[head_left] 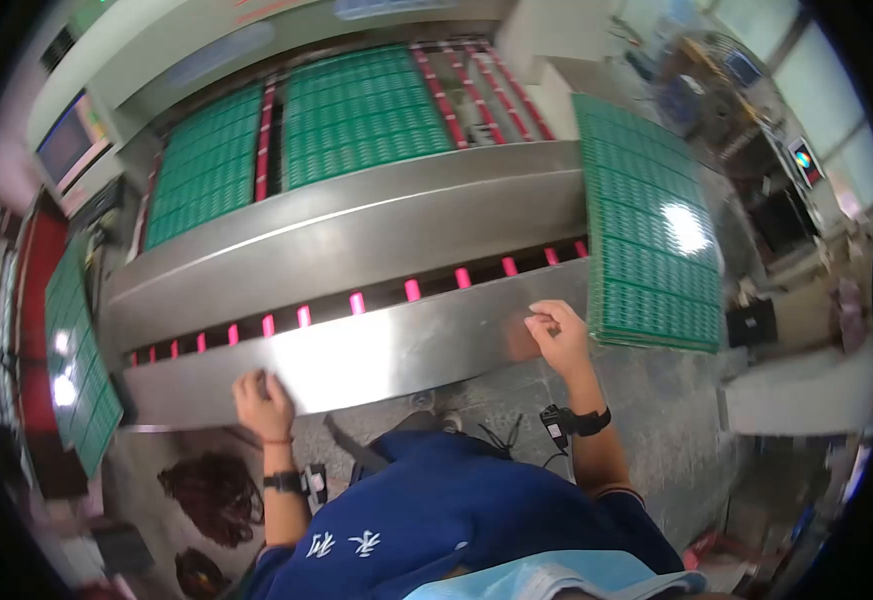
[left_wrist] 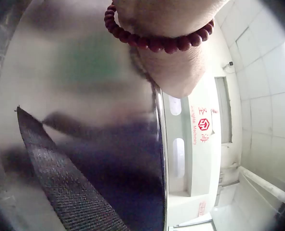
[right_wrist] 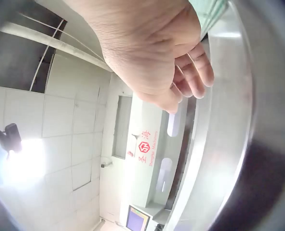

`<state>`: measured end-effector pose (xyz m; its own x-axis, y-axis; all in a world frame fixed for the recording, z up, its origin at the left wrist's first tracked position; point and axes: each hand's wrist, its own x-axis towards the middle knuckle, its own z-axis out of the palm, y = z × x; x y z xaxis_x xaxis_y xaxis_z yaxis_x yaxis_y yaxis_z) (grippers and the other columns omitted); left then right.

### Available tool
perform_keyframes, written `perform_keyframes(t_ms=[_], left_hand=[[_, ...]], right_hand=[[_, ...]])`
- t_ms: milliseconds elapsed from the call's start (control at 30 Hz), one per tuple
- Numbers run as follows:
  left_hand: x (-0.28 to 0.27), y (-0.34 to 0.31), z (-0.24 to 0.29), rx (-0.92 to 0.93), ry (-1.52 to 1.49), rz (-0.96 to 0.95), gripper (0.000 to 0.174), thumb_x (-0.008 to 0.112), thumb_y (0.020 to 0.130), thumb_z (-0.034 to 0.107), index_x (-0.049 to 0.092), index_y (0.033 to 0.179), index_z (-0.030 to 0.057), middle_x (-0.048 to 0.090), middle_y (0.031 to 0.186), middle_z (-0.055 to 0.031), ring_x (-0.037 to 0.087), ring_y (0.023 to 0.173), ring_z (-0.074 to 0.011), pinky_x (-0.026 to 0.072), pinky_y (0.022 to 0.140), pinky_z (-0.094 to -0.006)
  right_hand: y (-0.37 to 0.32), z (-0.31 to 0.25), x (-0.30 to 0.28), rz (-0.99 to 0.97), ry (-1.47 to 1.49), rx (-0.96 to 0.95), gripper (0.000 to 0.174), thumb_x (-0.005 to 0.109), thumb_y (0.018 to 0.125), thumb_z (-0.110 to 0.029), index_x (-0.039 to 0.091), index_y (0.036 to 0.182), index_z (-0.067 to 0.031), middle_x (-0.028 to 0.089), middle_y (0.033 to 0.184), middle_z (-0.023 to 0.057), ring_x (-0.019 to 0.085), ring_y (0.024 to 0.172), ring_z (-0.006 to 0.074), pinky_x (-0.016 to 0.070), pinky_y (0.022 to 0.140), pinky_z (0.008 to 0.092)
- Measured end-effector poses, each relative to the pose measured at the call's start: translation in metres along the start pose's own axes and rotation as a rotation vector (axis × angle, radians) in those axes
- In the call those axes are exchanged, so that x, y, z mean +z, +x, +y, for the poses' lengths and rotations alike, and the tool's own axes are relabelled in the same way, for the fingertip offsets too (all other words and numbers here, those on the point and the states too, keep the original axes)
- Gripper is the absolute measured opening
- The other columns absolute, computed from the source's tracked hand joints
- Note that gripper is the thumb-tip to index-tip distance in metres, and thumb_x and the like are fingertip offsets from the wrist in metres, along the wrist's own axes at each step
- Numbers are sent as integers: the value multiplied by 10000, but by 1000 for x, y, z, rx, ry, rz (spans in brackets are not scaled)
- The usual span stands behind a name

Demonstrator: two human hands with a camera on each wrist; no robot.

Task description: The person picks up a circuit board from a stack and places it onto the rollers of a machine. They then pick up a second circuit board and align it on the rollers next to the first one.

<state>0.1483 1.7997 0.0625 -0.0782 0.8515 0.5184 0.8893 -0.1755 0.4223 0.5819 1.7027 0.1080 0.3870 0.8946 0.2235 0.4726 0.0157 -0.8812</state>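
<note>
Likely between handlings. Left hand [head_left: 263,405] and right hand [head_left: 561,343] empty, fingers loosely bent. Green panel stack [head_left: 646,235] right of right fingers; grasping one probably calls for opening them at its edge.

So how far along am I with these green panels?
Two green grid-patterned panels already lie behind the steel guard, apparently loaded. Nothing shows in your left hand or right hand. The green stack at the right is probably what's left, though it could be finished work.
</note>
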Motion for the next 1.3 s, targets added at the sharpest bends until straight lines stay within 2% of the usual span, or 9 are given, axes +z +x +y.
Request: perform_keyframes(t_ms=[100, 167, 400, 533, 733, 833, 1033, 1100, 1300], left_hand=[[0, 1, 2, 33, 1, 54, 108, 616, 785, 135, 610, 866, 63, 576, 897, -118, 578, 811, -305, 474, 696, -369], [1, -1, -2, 54, -3, 85, 102, 626, 782, 131, 611, 856, 62, 579, 887, -106, 585, 783, -288, 473, 674, -356], [5, -5, -7, 53, -10, 111, 103, 632, 785, 122, 615, 863, 58, 580, 875, -93, 591, 743, -249, 473, 650, -328], [3, -7, -8, 39, -19, 123, 97, 630, 780, 119, 619, 861, 67, 580, 868, -90, 591, 735, -248, 475, 648, -326], [5, -8, -10, 46, -16, 138, 89, 627, 769, 115, 619, 851, 80, 582, 861, -85, 593, 733, -257, 478, 643, -333], [3, -8, -9, 24, -20, 136, 81, 605, 759, 121, 619, 834, 92, 591, 854, -85, 599, 738, -280, 481, 646, -357], [5, -11, -14, 9, -18, 183, 99, 613, 727, 110, 617, 825, 102, 601, 851, -87, 600, 743, -293, 478, 643, -366], [4, -10, -15, 16, -54, 185, 123, 615, 708, 88, 608, 830, 101, 598, 860, -90, 596, 748, -298, 474, 639, -367], [3, -10, -13, -15, -49, 169, 87, 618, 739, 112, 630, 824, 100, 612, 855, -78, 610, 737, -282, 483, 646, -361]], right_hand=[[-5, 18, 22, 55, 83, -33, 136, 644, 795, -30, 621, 926, 1, 600, 879, 85, 586, 665, 106, 462, 567, 196], [-5, 29, 28, 92, -5, 6, 130, 652, 791, -33, 622, 912, 4, 598, 837, 70, 577, 651, 92, 452, 550, 200], [-4, 32, 42, 242, -180, -143, 130, 675, 783, -107, 621, 866, -23, 597, 747, 95, 546, 545, 168, 446, 543, 281], [-9, 35, 45, 281, -156, -145, 129, 672, 786, -112, 621, 869, -27, 596, 747, 83, 541, 534, 159, 442, 535, 278], [-16, 30, 45, 272, -192, -122, 129, 670, 788, -113, 622, 872, -29, 599, 760, 83, 558, 567, 181, 450, 552, 288], [-14, 31, 46, 319, -182, -242, 131, 668, 791, -122, 624, 876, -32, 603, 772, 86, 571, 596, 197, 455, 568, 291], [-13, 37, 52, 327, -198, -222, 139, 668, 793, -146, 633, 887, -50, 620, 791, 82, 572, 603, 190, 454, 572, 291], [-13, 33, 50, 310, -280, -127, 145, 670, 789, -151, 637, 893, -56, 627, 794, 70, 578, 611, 186, 455, 574, 284], [-12, 39, 52, 320, -346, -172, 144, 650, 799, -167, 634, 902, -68, 634, 830, 81, 615, 707, 228, 477, 643, 315]])
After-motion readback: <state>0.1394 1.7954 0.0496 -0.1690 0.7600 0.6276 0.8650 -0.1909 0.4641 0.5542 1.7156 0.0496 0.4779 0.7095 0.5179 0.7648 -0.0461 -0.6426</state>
